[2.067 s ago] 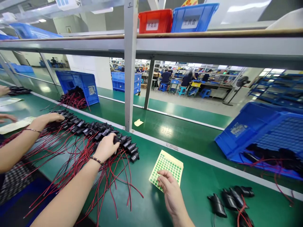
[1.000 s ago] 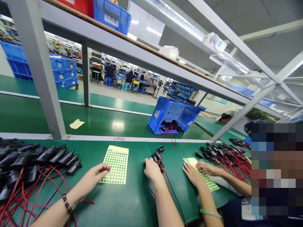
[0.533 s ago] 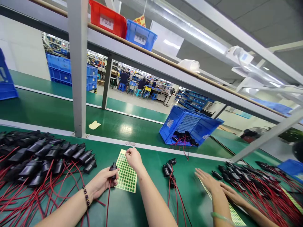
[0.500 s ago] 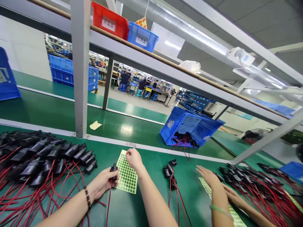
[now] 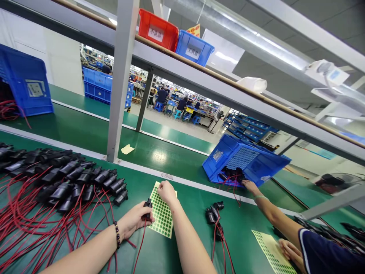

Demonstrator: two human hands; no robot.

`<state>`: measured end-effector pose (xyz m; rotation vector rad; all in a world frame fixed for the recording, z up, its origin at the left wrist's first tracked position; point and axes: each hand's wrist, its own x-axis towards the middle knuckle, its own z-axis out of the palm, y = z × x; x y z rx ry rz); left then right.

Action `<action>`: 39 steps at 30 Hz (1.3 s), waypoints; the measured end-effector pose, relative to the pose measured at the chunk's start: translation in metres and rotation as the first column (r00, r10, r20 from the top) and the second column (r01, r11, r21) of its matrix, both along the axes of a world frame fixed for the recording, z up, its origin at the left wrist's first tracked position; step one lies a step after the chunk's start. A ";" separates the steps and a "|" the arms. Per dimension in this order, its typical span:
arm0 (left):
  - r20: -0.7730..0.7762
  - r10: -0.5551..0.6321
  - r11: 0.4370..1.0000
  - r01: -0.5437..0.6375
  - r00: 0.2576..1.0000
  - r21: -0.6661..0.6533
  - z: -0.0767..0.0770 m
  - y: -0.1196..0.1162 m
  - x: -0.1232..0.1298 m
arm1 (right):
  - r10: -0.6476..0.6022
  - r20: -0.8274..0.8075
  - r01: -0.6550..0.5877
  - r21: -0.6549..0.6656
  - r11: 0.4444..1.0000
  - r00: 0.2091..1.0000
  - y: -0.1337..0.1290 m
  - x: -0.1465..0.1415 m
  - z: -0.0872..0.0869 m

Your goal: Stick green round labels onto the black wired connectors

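Between the thumb and fingers of my left hand (image 5: 133, 222) is a small black cylindrical part (image 5: 147, 209), with a red wire trailing down toward me. A pale yellow sheet of round green stickers (image 5: 162, 219) lies flat on the green bench just right of that part. My right hand (image 5: 167, 193) is over the sheet's top end, its fingers pinched together; whatever is in the pinch is hidden. To the left lies a large pile of similar black parts (image 5: 68, 182) with red wires. Several more black parts (image 5: 212, 216) lie right of my right forearm.
A co-worker's hand (image 5: 251, 187) reaches to a tipped blue crate (image 5: 219, 154) holding black parts; their other hand (image 5: 289, 251) is by a second sticker sheet (image 5: 266, 247). A grey post (image 5: 121, 83) rises at the bench's back. Another blue crate (image 5: 31, 91) stands left.
The view has shifted left, so things appear further right. My right hand stays over the sheet, my left keeps the part. The co-worker's one hand has moved from the bench to the crate.
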<state>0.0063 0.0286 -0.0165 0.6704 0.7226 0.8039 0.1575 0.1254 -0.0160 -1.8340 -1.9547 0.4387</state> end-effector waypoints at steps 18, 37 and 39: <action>-0.450 0.402 0.718 0.030 0.797 0.695 0.004 -0.012 -0.001 | 0.101 -0.873 -0.080 0.072 0.994 0.477 -0.116 -0.018 0.037; -0.458 0.470 0.628 0.078 0.755 0.774 -0.001 -0.016 0.006 | 0.132 -0.735 -0.011 0.167 0.986 0.665 -0.118 -0.030 0.025; -0.460 0.480 0.620 0.083 0.747 0.781 -0.001 -0.017 0.006 | 0.125 -0.714 -0.002 0.170 0.985 0.689 -0.118 -0.030 0.025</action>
